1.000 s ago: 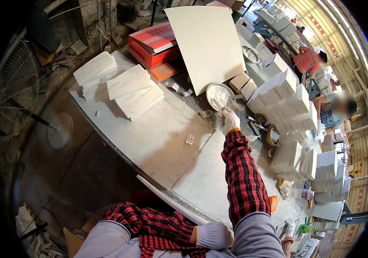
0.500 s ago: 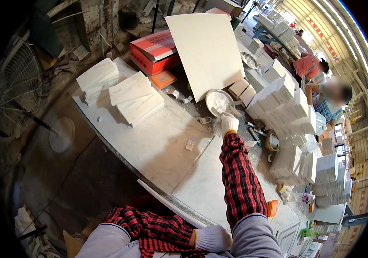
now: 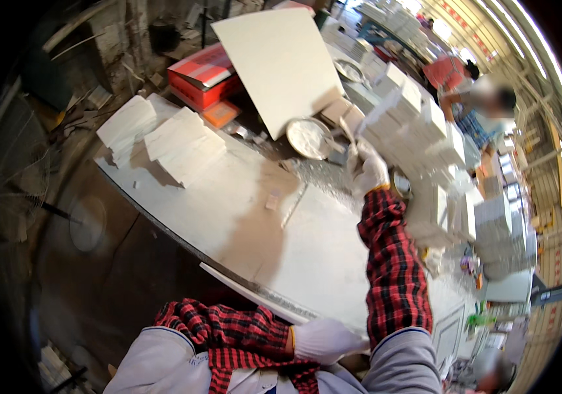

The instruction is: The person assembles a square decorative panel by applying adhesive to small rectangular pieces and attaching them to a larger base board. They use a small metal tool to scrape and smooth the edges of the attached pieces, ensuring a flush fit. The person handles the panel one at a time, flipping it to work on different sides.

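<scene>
My right hand [image 3: 367,169], in a white knit glove, is raised just right of a round bowl [image 3: 288,136] of white powder or paste. Its fingers are closed on a thin, pale, flat tool [image 3: 345,129] that points up and away; blur hides its exact kind. Low in the picture, my left hand [image 3: 325,340], gloved the same way, lies by the table's near edge. Its fingertips are partly hidden next to my right forearm, so their grip does not show. Red-and-black checked sleeves cover both forearms.
Marble-look tile stacks [image 3: 186,146] stand on the table [image 3: 228,210] at left. A large pale board [image 3: 281,65] leans behind the bowl, beside a red box [image 3: 202,85]. White slab stacks [image 3: 425,210] line the right. A fan [image 3: 21,141] is far left; a co-worker [image 3: 481,108] is beyond.
My right hand has left the bowl and moved right, the tool now pointing up in it. My left hand stays low by the edge. The whole view has shifted, the tabletop things appearing further left.
</scene>
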Action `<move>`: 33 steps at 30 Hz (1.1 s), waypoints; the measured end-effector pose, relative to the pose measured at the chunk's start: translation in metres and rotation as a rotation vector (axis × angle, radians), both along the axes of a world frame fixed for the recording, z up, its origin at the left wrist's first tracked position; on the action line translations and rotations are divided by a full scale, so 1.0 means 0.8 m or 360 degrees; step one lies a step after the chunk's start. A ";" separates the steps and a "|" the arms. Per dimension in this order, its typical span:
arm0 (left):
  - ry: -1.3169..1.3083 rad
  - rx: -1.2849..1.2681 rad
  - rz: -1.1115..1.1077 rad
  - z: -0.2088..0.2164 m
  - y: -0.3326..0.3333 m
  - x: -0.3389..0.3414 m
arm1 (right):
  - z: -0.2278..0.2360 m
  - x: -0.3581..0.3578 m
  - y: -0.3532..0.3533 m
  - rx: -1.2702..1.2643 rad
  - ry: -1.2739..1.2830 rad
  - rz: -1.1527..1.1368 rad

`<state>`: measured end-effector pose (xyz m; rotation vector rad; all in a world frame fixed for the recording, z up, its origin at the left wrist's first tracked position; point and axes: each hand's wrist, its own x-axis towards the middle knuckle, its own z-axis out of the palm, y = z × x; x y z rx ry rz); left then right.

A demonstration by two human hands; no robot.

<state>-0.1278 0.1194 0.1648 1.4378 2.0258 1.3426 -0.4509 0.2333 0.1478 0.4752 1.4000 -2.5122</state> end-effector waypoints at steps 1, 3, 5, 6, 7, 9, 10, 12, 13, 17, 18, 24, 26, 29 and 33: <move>-0.0074 -0.0004 -0.0079 0.002 0.007 0.001 | 0.025 0.017 0.021 0.0055 0.0054 -0.0070; -0.0048 0.0021 -0.0092 -0.016 0.016 0.004 | 0.058 0.046 0.052 0.0084 0.0192 -0.0159; -0.0147 0.0122 -0.0062 -0.014 0.015 0.009 | 0.092 0.095 0.112 0.0162 0.0303 -0.0116; -0.0160 0.0175 -0.0078 -0.016 0.016 0.008 | 0.109 0.130 0.134 0.0245 0.0362 -0.0140; -0.0217 0.0200 -0.0066 -0.008 0.015 0.005 | 0.123 0.164 0.153 0.0325 0.0414 -0.0154; -0.0309 0.0093 -0.0042 0.001 0.009 0.002 | 0.134 0.227 0.172 0.0365 0.0421 -0.0277; -0.0328 0.0145 0.0001 0.003 0.005 0.001 | 0.135 0.260 0.176 0.0412 0.0446 -0.0346; -0.0350 0.0183 0.0006 0.010 0.010 0.005 | 0.129 0.345 0.201 0.0568 0.0437 -0.0510; -0.0241 0.0265 0.0060 0.004 0.011 0.008 | 0.126 0.383 0.202 0.0645 0.0433 -0.0545; -0.0369 0.0223 -0.0029 0.014 0.016 0.003 | 0.124 0.510 0.149 0.0918 0.0028 -0.1018; -0.0416 0.0203 -0.0019 0.014 0.014 0.001 | 0.117 0.525 0.140 0.0913 -0.0040 -0.1046; -0.0615 0.0093 -0.0077 0.027 0.014 -0.005 | 0.102 0.599 0.089 0.0849 -0.0164 -0.1321; -0.0651 0.0097 -0.0082 0.027 0.015 -0.005 | 0.106 0.609 0.076 0.0845 -0.0185 -0.1424; -0.0728 0.0081 -0.0090 0.027 0.015 -0.005 | 0.110 0.616 0.059 0.0867 -0.0236 -0.1484; -0.0821 0.0068 -0.0098 0.031 0.016 -0.005 | 0.105 0.621 0.047 0.0855 -0.0254 -0.1540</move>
